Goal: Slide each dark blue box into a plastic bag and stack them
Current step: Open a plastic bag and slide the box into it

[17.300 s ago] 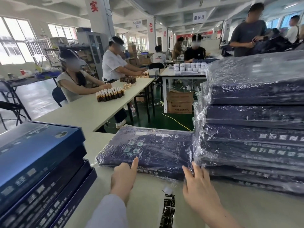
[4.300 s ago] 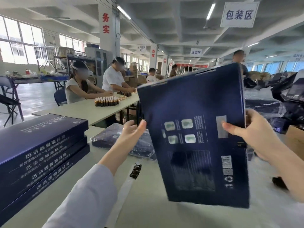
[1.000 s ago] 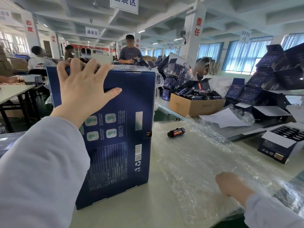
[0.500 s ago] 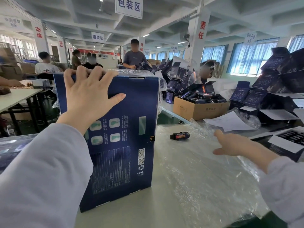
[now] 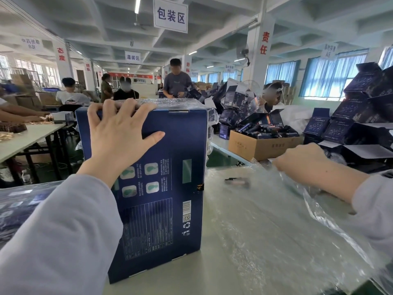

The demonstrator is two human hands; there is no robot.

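Note:
A dark blue box (image 5: 170, 188) stands upright on its short edge on the table. My left hand (image 5: 119, 135) grips its top edge, fingers curled over the top and thumb spread on the printed face. To the right lies a spread of clear plastic bags (image 5: 265, 231). My right hand (image 5: 302, 160) is at their far right edge and pinches a clear bag, whose film lifts and trails down under my forearm. Bagged dark blue boxes (image 5: 19, 207) lie at the lower left, partly hidden by my sleeve.
A small dark bottle (image 5: 237, 181) lies on the plastic. Behind it stands a cardboard carton (image 5: 261, 145) of dark items, with heaps of opened blue boxes (image 5: 361, 116) at the right. Several people work at tables to the left and behind.
My right hand has risen from the near edge of the plastic to its far right side and taken hold of a bag. The left hand keeps the box upright.

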